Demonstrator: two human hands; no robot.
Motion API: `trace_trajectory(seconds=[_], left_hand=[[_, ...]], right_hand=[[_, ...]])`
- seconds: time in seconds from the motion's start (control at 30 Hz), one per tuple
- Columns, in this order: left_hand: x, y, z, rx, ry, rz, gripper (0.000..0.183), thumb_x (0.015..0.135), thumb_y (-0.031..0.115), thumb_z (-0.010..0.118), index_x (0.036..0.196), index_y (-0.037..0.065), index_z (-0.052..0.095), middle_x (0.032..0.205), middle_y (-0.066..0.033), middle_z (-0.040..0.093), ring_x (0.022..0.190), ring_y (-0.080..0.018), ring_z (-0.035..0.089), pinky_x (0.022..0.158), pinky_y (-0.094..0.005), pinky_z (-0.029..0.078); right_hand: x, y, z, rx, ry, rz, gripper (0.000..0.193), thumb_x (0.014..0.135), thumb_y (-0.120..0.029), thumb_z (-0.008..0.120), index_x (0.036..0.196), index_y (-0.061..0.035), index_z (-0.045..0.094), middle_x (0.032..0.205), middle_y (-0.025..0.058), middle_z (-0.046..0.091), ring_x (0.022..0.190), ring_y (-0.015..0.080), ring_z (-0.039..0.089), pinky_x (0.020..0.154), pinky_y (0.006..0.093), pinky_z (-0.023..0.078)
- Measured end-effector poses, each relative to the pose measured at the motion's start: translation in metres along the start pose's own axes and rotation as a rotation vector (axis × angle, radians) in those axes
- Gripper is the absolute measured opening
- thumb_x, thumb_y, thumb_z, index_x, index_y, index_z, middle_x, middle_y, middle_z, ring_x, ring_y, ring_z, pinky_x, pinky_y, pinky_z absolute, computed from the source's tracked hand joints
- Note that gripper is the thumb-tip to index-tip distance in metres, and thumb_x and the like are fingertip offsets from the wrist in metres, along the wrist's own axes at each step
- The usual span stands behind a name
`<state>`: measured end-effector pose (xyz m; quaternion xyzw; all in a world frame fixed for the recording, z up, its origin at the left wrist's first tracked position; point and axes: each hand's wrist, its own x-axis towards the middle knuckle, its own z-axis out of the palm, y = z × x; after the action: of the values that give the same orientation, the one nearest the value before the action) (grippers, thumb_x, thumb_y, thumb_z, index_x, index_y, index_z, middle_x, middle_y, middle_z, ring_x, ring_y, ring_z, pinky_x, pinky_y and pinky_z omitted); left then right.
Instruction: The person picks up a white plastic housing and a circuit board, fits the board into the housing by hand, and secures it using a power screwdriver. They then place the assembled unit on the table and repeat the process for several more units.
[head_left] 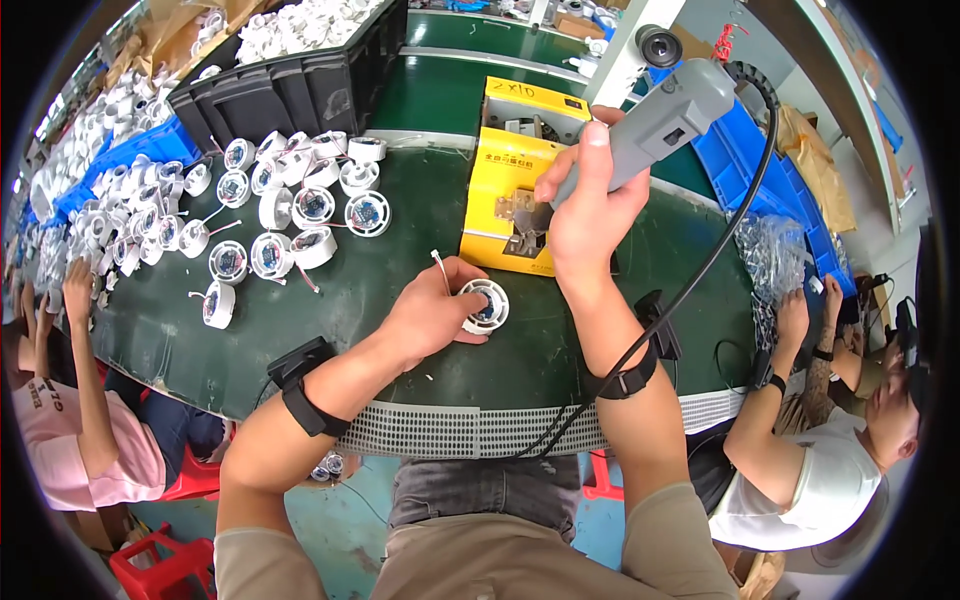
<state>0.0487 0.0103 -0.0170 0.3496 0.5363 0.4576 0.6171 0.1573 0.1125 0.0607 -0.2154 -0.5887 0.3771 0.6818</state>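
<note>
My left hand grips a white round housing with a dark circuit board inside, just above the green work surface. Its thumb lies over the board, and a short white wire sticks up behind the fingers. A grey electric screwdriver with a black cable is held in my right hand. The tool slants down toward metal parts on the front of a yellow screw feeder box; its tip is hidden by my hand and wrist, so I cannot tell whether it touches.
Several similar white housings lie left of the yellow box. Behind them stands a black crate full of white parts. Blue trays and a clear plastic bag are at the right. Co-workers sit on both sides. The black cable crosses over my right forearm.
</note>
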Motion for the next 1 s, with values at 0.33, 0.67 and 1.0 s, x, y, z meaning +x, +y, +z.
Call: trace_trajectory(seconds=[0.33,0.67,1.0], left_hand=[[0.002,-0.001,0.002,0.009,0.027,-0.009,0.019,0.092,0.001,0.052,0.110,-0.003,0.050,0.104,-0.0091,0.057,0.091,-0.0178,0.062,0.073,-0.0330,0.062],[-0.001,0.000,0.004,-0.002,0.041,0.002,0.019,0.092,0.001,0.051,0.110,-0.004,0.050,0.104,-0.0098,0.057,0.091,-0.0185,0.062,0.073,-0.0332,0.062],[0.003,-0.003,0.002,-0.008,0.034,0.006,0.017,0.092,0.001,0.051,0.109,-0.002,0.049,0.103,-0.0097,0.056,0.091,-0.0191,0.063,0.074,-0.0347,0.062]], right_hand=[[-0.002,-0.002,0.000,-0.016,0.027,0.009,0.031,0.097,-0.026,0.050,0.107,0.0029,0.048,0.053,0.0059,0.049,0.043,0.0134,0.048,0.044,0.0266,0.038],[-0.003,-0.001,-0.002,0.016,-0.013,-0.003,0.029,0.097,-0.026,0.050,0.105,0.0020,0.047,0.053,0.0059,0.050,0.043,0.0134,0.048,0.043,0.0271,0.038],[-0.052,-0.015,-0.010,0.187,-0.135,0.161,0.031,0.098,-0.023,0.045,0.116,0.0013,0.040,0.057,0.0065,0.049,0.044,0.0130,0.046,0.044,0.0275,0.042]])
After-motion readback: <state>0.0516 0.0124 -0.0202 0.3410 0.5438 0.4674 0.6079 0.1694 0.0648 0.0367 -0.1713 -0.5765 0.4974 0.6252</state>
